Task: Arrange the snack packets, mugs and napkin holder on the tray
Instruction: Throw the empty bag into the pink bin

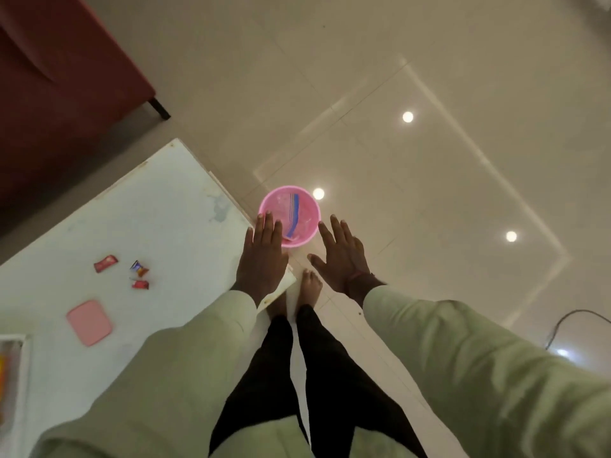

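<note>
Three small snack packets lie on the white table point(158, 206): a red one point(105, 263), a multicoloured one point(139, 268) and another red one point(140, 284). A flat pink square object point(89, 322) lies nearer me on the table. At the far left edge a white tray point(15, 365) shows only partly. My left hand point(263, 256) is stretched flat over the table's corner, holding nothing. My right hand point(340, 256) is spread flat above the floor, also empty. Both hands hover near a pink bucket point(307, 206) on the floor with a blue wrapper inside. No mugs or napkin holder are in view.
A dark red sofa point(59, 94) stands beyond the table at the upper left. The glossy tiled floor point(413, 176) reflects ceiling lights. A cable point(568, 320) lies on the floor at the right. My bare feet point(309, 287) stand beside the table's corner.
</note>
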Tool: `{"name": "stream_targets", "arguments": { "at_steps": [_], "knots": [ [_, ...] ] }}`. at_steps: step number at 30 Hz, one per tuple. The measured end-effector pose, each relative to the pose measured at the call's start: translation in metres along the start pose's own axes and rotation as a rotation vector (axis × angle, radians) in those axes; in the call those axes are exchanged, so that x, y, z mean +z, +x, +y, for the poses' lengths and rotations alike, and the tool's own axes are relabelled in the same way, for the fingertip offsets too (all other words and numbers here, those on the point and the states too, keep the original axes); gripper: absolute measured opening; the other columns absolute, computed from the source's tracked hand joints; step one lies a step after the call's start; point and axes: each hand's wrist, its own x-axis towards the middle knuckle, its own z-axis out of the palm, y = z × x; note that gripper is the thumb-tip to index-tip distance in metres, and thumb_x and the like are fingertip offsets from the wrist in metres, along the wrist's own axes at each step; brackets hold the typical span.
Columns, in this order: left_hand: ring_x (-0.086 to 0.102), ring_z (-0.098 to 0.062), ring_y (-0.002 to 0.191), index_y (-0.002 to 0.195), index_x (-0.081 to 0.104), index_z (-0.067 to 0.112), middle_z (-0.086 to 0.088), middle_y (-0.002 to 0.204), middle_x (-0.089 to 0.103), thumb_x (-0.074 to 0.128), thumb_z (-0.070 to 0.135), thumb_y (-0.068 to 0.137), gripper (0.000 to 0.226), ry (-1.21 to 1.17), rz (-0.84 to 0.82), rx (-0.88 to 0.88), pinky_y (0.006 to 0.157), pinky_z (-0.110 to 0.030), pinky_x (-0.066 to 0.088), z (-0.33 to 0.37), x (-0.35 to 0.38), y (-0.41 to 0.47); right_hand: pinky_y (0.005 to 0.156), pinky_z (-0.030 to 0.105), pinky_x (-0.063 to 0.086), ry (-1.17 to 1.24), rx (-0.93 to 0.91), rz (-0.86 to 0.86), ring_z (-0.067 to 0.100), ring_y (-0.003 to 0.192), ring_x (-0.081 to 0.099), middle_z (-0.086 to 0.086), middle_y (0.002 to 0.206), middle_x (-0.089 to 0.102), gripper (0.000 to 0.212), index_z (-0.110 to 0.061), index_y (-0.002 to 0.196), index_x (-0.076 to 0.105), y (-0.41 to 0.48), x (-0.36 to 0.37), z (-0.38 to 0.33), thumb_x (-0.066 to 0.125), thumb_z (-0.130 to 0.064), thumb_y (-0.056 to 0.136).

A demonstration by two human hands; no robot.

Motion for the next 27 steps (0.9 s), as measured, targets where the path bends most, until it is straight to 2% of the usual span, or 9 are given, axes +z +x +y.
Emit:
{"name": "stream_targets", "arguments": {
  "at_steps": [4, 13, 21, 24, 27],
  "knots": [
    [0.025, -0.04, 0.145, 0.149, 0.025, 0.005, -0.022, 0.156, 0.029, 0.062, 0.036, 0.09, 0.077, 0.028, 0.012, -0.004, 0.113, -0.056, 0.03, 0.002, -0.03, -0.042, 0.12, 0.054, 0.015, -0.025, -0.038, 0.047, 0.031, 0.153, -0.003, 0.008, 0.166, -0.003, 0.082, -0.025, 0.157, 0.003, -0.048, -0.023, -0.018, 0.046, -0.055, 0.094],
    [0.003, -0.032, 0.151, 0.154, 0.007, 0.006, -0.016, 0.163, 0.004, 0.035, 0.051, 0.098, 0.077, -0.001, 0.121, -0.1, 0.12, -0.05, 0.012, 0.001, -0.055, -0.124, 0.121, 0.054, 0.008, -0.08, -0.091, 0.145, 0.028, 0.153, -0.007, 0.006, 0.166, -0.008, 0.083, -0.024, 0.158, -0.002, -0.114, -0.044, -0.048, 0.037, -0.06, 0.094],
    [-0.006, -0.03, 0.151, 0.155, 0.0, 0.008, -0.014, 0.163, -0.007, 0.028, 0.052, 0.1, 0.076, -0.005, 0.121, -0.143, 0.122, -0.048, 0.01, -0.002, -0.061, -0.152, 0.121, 0.054, 0.012, -0.144, -0.206, 0.173, 0.03, 0.153, -0.001, 0.009, 0.166, -0.001, 0.085, -0.019, 0.158, 0.002, -0.119, -0.055, -0.055, 0.036, -0.063, 0.094],
    [-0.005, -0.031, 0.151, 0.155, 0.001, 0.008, -0.015, 0.163, -0.006, 0.027, 0.052, 0.1, 0.075, -0.034, 0.149, -0.22, 0.122, -0.048, 0.011, 0.001, -0.064, -0.159, 0.121, 0.055, 0.015, -0.169, -0.271, 0.165, 0.031, 0.153, 0.001, 0.01, 0.166, 0.0, 0.085, -0.017, 0.158, 0.003, -0.118, -0.06, -0.055, 0.039, -0.061, 0.094],
    [-0.004, -0.032, 0.151, 0.155, 0.002, 0.008, -0.015, 0.163, -0.006, 0.026, 0.053, 0.099, 0.075, -0.073, 0.203, -0.31, 0.122, -0.048, 0.01, 0.002, -0.058, -0.172, 0.12, 0.054, 0.011, -0.168, -0.319, 0.146, 0.032, 0.153, 0.001, 0.011, 0.166, 0.0, 0.085, -0.017, 0.158, 0.003, -0.12, -0.064, -0.062, 0.04, -0.06, 0.094]
  ]
}}
